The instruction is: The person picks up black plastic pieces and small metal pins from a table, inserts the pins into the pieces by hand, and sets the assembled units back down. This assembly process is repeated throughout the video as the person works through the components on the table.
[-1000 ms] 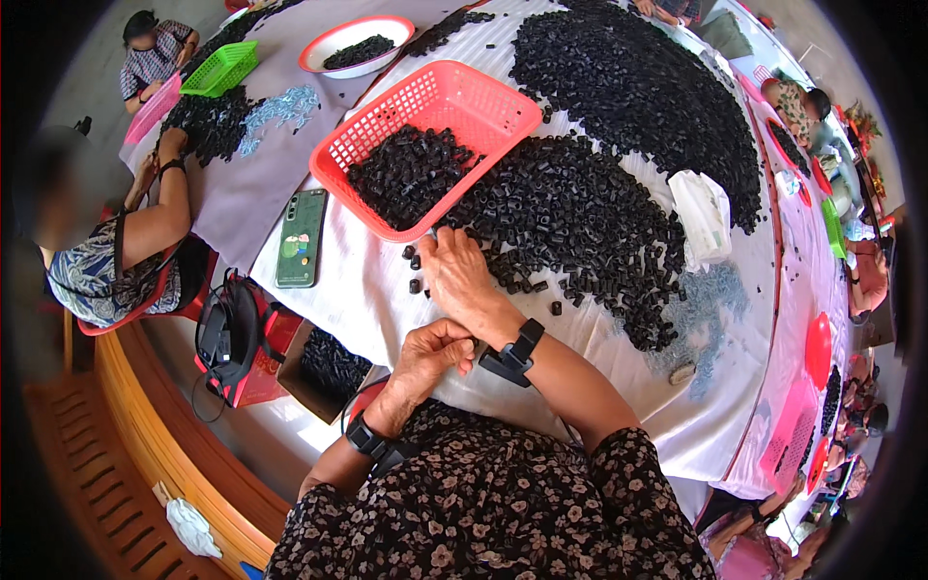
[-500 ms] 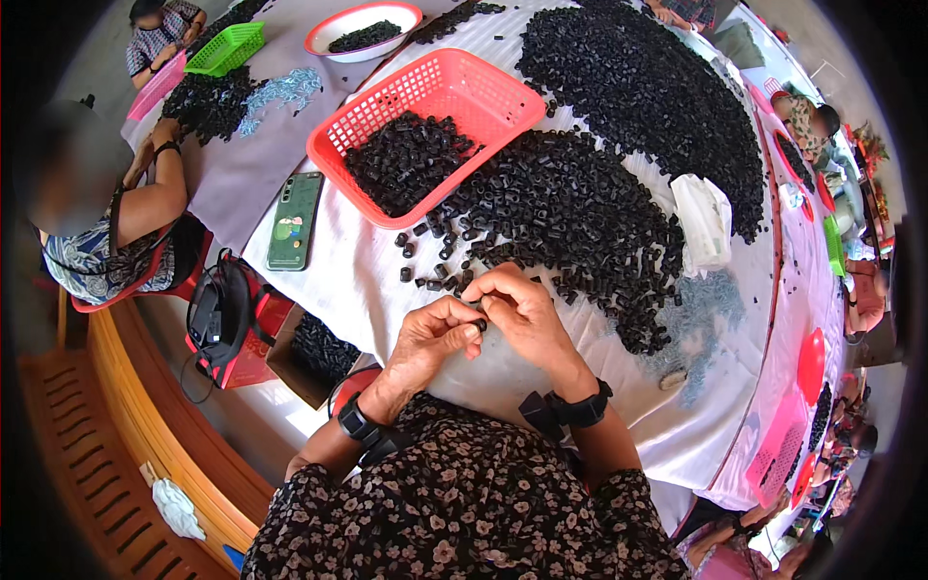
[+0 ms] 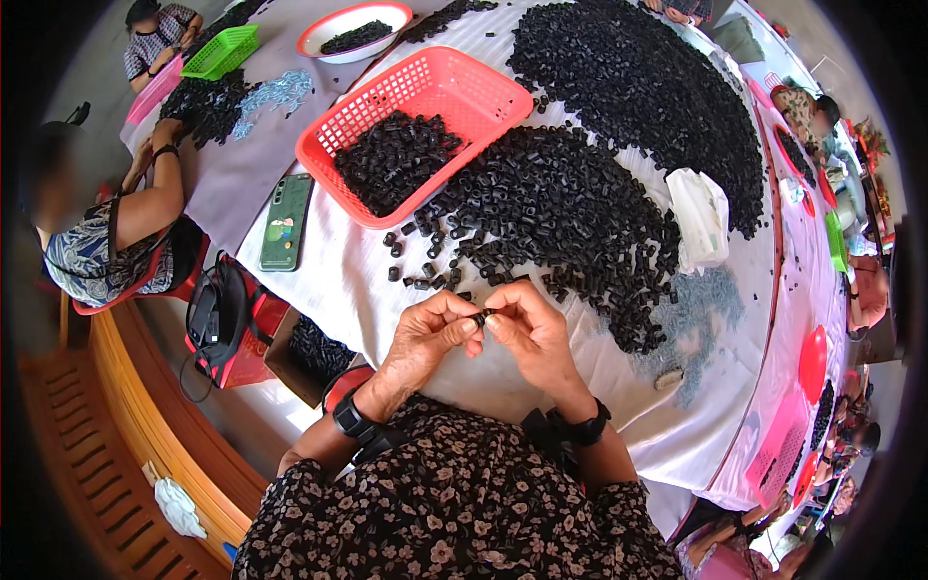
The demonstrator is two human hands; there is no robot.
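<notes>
My left hand [image 3: 433,333] and my right hand [image 3: 527,329] meet over the near edge of the table, both closed in a pinch. Between their fingertips is a small black plastic piece [image 3: 482,317], mostly covered by the fingers. Just beyond them spreads a heap of similar short black tubular pieces [image 3: 556,208], with several loose ones to its left. A red perforated basket [image 3: 483,82] behind the heap holds more black pieces [image 3: 398,159]. To the right of my hands lies a scatter of small pale silvery-blue parts [image 3: 696,324].
A green phone [image 3: 286,222] lies left of the basket. A white packet [image 3: 698,220] stands by the heap, near a larger black pile [image 3: 628,97]. A white red-rimmed bowl [image 3: 353,34] is farther back. Another person [image 3: 116,213] sits at left; a dark bag [image 3: 215,314] hangs below.
My right hand has come down slightly, and its fingertips now meet my left fingertips on the black piece. The whole view has shifted a little.
</notes>
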